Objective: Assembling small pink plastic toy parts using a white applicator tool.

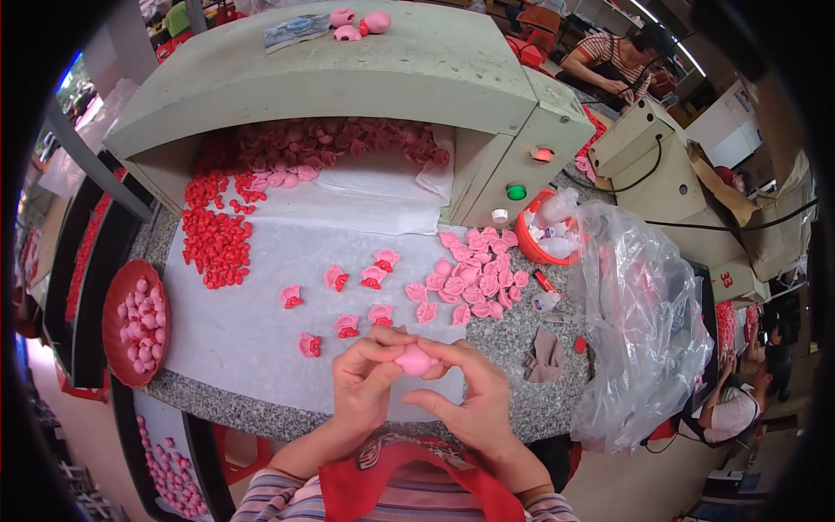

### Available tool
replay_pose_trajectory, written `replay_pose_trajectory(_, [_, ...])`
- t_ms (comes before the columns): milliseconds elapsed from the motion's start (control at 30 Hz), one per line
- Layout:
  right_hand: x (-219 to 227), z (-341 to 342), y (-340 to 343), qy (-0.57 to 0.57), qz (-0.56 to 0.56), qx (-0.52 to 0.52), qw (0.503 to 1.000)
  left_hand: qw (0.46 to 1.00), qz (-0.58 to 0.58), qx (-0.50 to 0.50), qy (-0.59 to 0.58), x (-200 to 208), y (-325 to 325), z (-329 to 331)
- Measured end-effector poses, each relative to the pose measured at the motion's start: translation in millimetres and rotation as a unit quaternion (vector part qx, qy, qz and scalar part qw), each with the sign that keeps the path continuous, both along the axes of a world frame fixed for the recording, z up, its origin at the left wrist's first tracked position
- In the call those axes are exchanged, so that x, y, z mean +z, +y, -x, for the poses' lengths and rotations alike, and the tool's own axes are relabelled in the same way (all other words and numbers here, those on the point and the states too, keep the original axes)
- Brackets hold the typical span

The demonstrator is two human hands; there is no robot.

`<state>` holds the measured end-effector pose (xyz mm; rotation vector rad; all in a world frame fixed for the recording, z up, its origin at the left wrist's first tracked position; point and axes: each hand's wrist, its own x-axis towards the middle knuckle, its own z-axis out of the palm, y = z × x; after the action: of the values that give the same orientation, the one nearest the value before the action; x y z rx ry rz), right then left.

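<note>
Both my hands meet over the near edge of the white sheet, holding a smooth, rounded pink plastic piece [417, 360]. My left hand [367, 370] pinches its left side between thumb and fingers. The fingertips of my right hand [470, 383] press on its upper right, with the thumb held apart below. Just beyond lie several curved pink shells with red parts set against them, such as a pink-and-red pair [346, 326]. Loose pink shells [478, 274] are heaped to the right, and small red parts [217, 245] are piled at the left.
A grey-green metal box [348, 74] with an arched opening stands behind the sheet, more pieces inside. At left is a red bowl [112, 324] of pink pieces. An orange basket [528, 237], clear plastic bag [639, 348] and brown cloth [544, 355] lie right. Other people work beyond.
</note>
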<state>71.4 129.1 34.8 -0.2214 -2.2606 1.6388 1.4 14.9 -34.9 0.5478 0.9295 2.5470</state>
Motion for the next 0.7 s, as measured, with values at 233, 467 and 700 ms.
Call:
replay_pose_trajectory(233, [-5, 0, 6, 0.09, -0.137, -0.021, 0.986, 0.999, 0.032, -0.018, 0.028, 6, -3, -4])
replay_pose_trajectory(467, [-7, -2, 6, 0.095, -0.153, -0.037, 0.983, 0.999, 0.035, -0.029, 0.012, 8, -3, -7])
replay_pose_trajectory(700, [-33, 3, 20, -0.015, 0.416, 0.114, 0.902, 0.986, 0.122, -0.097, 0.051, 12, -15, 10])
